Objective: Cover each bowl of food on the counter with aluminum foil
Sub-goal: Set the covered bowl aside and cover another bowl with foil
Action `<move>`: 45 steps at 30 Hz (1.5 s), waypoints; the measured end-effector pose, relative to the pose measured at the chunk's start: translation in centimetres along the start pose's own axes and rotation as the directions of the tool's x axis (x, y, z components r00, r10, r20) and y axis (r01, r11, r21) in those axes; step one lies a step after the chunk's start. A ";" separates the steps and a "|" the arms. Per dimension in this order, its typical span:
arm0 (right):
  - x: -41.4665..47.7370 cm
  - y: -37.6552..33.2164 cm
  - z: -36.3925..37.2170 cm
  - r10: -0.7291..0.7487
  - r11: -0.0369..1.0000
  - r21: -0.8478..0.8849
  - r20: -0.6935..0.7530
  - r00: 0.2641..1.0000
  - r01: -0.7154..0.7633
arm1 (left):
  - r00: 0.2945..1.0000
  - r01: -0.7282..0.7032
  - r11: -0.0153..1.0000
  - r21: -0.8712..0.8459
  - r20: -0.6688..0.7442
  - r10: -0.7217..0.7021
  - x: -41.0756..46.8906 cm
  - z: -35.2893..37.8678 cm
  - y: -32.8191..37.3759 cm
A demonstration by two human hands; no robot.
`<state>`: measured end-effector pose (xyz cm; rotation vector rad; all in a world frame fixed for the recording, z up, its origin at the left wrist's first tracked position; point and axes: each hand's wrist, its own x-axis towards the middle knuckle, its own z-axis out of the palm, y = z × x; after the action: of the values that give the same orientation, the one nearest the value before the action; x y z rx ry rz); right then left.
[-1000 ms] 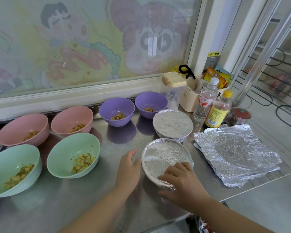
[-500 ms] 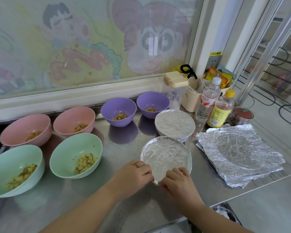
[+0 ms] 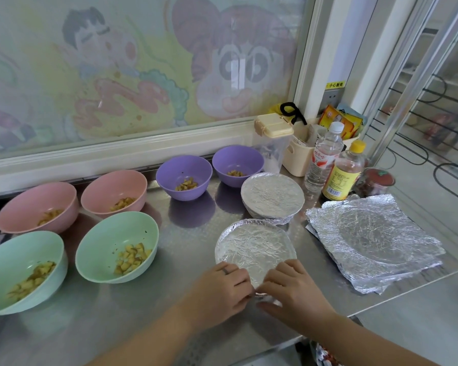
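So that the foil (image 3: 254, 244) grips the bowl (image 3: 218, 253) at lower centre, I have my left hand (image 3: 222, 286) and right hand (image 3: 292, 289) pinching its near edge down; six open bowls (image 3: 98, 233) wait at left.

- Left hand (image 3: 224, 285) and right hand (image 3: 292, 286) pinch the near edge of the foil-covered bowl (image 3: 254, 243).
- Second covered bowl (image 3: 273, 198) sits just behind it.
- Foil sheets (image 3: 373, 239) lie to the right.
- Six uncovered bowls (image 3: 109, 233) hold food on the left.
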<state>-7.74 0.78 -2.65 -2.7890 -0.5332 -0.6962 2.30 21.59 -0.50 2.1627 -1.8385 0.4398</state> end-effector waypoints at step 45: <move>-0.8 1.4 -2.6 0.401 0.908 0.026 0.231 0.887 -0.417 | 0.405 0.854 0.252 -0.455 0.278 -0.871 -3.4 0.3 -0.4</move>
<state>-8.94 -1.48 -0.98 -2.7854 0.0083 -0.2697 2.22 24.64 -2.16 2.2625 -0.3409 -0.2972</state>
